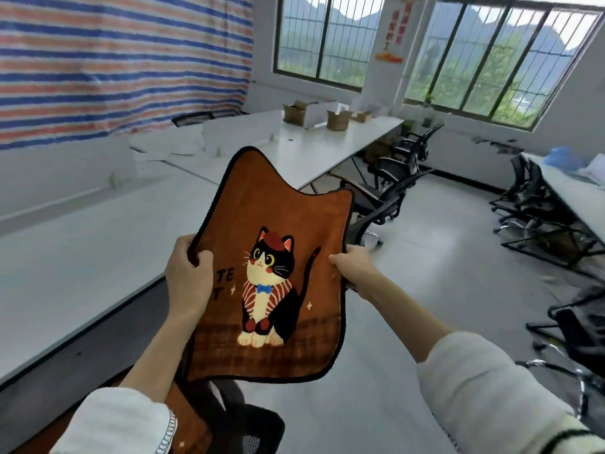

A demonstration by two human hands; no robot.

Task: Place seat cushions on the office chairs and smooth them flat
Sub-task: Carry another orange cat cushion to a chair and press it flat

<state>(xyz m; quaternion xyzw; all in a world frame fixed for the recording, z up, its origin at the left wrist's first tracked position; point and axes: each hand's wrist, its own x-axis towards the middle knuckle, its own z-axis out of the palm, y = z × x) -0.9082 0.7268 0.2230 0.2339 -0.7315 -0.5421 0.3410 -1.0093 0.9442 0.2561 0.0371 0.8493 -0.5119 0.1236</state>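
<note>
Head view. A brown seat cushion [275, 257] with a cat print is held in the air by its side edges: the left hand [188, 273] grips the left edge with curled fingers, the right hand [355, 268] pinches the right edge. It sags between them and touches no chair. Below it, the nearest chair [248, 421] appears already to carry a second cushion [186, 421], though it is mostly hidden. Further office chairs [386, 191] along the long white worktop [82, 257] stand uncovered, so most of the task probably remains. Open floor [425, 273] lies right of the worktop edge, giving room to carry the cushion onward.
</note>
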